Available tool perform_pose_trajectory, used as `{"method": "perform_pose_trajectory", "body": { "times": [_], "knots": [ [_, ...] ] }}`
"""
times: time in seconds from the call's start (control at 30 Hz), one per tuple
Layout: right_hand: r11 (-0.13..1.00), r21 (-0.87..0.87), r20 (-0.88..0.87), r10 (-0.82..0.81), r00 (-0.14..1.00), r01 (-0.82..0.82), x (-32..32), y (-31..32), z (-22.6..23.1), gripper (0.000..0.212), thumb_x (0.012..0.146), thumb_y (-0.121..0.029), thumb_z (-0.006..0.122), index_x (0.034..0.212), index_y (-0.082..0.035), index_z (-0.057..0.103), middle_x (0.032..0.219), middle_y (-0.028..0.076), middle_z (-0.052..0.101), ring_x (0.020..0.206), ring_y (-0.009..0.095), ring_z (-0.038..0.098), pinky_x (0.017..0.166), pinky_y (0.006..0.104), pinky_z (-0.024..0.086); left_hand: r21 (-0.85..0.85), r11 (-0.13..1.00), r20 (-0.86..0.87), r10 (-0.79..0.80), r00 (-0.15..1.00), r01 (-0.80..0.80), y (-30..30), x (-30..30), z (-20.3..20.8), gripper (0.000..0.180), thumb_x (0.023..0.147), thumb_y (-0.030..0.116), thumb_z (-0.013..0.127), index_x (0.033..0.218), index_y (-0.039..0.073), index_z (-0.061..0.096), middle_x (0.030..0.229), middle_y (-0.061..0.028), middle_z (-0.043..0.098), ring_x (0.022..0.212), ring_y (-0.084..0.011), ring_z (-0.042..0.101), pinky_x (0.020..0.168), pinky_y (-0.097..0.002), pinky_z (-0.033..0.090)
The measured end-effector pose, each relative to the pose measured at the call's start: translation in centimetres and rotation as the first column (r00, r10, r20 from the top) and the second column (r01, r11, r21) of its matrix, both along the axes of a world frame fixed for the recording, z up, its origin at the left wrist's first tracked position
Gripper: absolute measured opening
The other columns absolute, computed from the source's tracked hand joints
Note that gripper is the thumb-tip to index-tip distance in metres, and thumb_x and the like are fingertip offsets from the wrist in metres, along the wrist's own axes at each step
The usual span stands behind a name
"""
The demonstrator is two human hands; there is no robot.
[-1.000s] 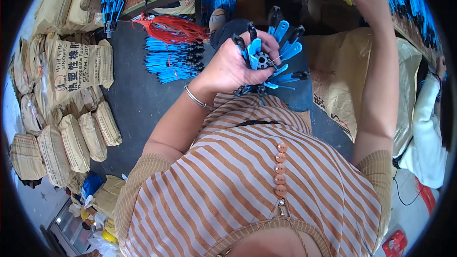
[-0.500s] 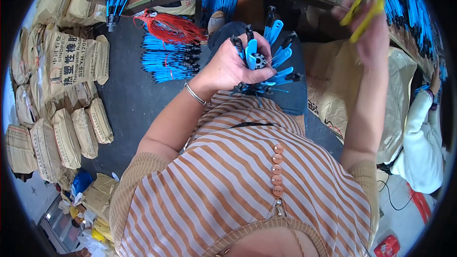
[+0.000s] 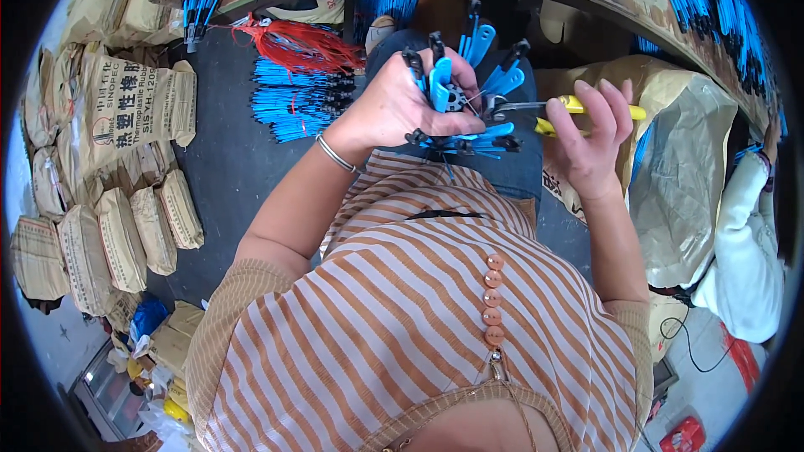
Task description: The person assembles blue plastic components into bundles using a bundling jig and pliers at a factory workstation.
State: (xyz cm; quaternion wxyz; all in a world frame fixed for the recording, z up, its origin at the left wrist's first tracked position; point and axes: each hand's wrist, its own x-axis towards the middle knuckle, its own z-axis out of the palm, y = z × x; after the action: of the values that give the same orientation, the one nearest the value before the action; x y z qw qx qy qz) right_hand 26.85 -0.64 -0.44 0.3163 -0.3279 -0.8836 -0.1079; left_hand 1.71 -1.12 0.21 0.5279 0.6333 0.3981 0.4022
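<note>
Over blue denim lap (image 3: 517,174): left hand (image 3: 406,107) closed around blue-and-black plastic rod bundle (image 3: 440,84). Right of bundle: yellow-handled metal hand tool (image 3: 574,104), gripped by right hand (image 3: 595,155), long axis sideways, tip toward bundle; contact unclear.

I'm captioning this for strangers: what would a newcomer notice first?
Probably the blue-and-black cluster in the left hand, at upper centre. Just right of it, the right hand holds a yellow-handled tool. A vivid red bundle of strands shows at upper left.
</note>
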Motion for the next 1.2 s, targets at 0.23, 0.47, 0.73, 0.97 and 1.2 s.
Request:
{"method": "perform_pose_trajectory", "body": {
  "times": [0.23, 0.47, 0.73, 0.97, 1.2],
  "knots": [
    [0.994, 0.105, 0.092, -0.023, 0.995, 0.013, -1.8, -0.8, 0.7, 0.050, 0.063, -0.001, 0.069, 0.109, -0.017, 0.058, 0.112, 0.010, 0.047, 0.104, 0.030, 0.043, 0.097, 0.0514, 0.031, 0.005, 0.999, -0.121, 0.042, 0.992, -0.042, 0.0, -0.2, 0.4, 0.033, 0.059, 0.014, 0.082, 0.081, 0.001, 0.061, 0.074, -0.0060, 0.061, 0.067, -0.0137, 0.056, 0.065, -0.0263, 0.046],
    [0.839, -0.520, 0.055, -0.153, 0.987, 0.159, -2.7, -3.0, 2.3, 0.058, 0.062, 0.003, 0.065, 0.116, -0.017, 0.057, 0.107, 0.010, 0.052, 0.095, 0.027, 0.051, 0.080, 0.0374, 0.046, 0.077, 0.983, -0.069, 0.174, 0.982, -0.168, 0.0, -0.1, -0.3, 0.034, 0.058, 0.015, 0.083, 0.081, 0.001, 0.062, 0.070, -0.0058, 0.060, 0.063, -0.0133, 0.055, 0.063, -0.0254, 0.046],
    [0.002, -0.995, 0.096, 0.351, 0.931, 0.101, 0.4, 2.5, 8.4, 0.049, 0.064, -0.004, 0.071, 0.111, -0.006, 0.056, 0.084, 0.015, 0.064, 0.067, 0.026, 0.062, 0.061, 0.0324, 0.048, -0.130, 0.978, -0.155, -0.180, 0.971, 0.161, 0.0, 0.2, 1.2, 0.038, 0.055, 0.008, 0.082, 0.088, 0.001, 0.065, 0.082, -0.0066, 0.064, 0.076, -0.0154, 0.061, 0.072, -0.0275, 0.048],
    [-0.879, -0.453, -0.519, 0.121, 0.846, -0.152, 1.3, 0.0, -3.5, 0.057, 0.066, -0.009, 0.073, 0.116, 0.000, 0.048, 0.076, 0.012, 0.065, 0.064, 0.019, 0.061, 0.058, 0.0342, 0.048, -0.092, 0.924, -0.003, -0.374, 0.928, 0.372, 1.3, -0.2, 0.6, 0.036, 0.055, 0.011, 0.082, 0.085, 0.002, 0.066, 0.077, -0.0048, 0.064, 0.070, -0.0112, 0.058, 0.065, -0.0246, 0.046],
    [0.235, -0.939, -0.215, 0.165, 0.963, -0.250, 0.1, -0.4, 3.3, 0.055, 0.061, -0.006, 0.077, 0.108, -0.001, 0.051, 0.077, 0.013, 0.063, 0.066, 0.021, 0.061, 0.063, 0.0294, 0.049, -0.028, 0.984, -0.043, -0.178, 0.983, 0.177, 0.8, -1.1, 0.3, 0.034, 0.055, 0.011, 0.081, 0.084, 0.000, 0.066, 0.073, -0.0044, 0.064, 0.067, -0.0112, 0.057, 0.063, -0.0237, 0.046]
  ]
}}
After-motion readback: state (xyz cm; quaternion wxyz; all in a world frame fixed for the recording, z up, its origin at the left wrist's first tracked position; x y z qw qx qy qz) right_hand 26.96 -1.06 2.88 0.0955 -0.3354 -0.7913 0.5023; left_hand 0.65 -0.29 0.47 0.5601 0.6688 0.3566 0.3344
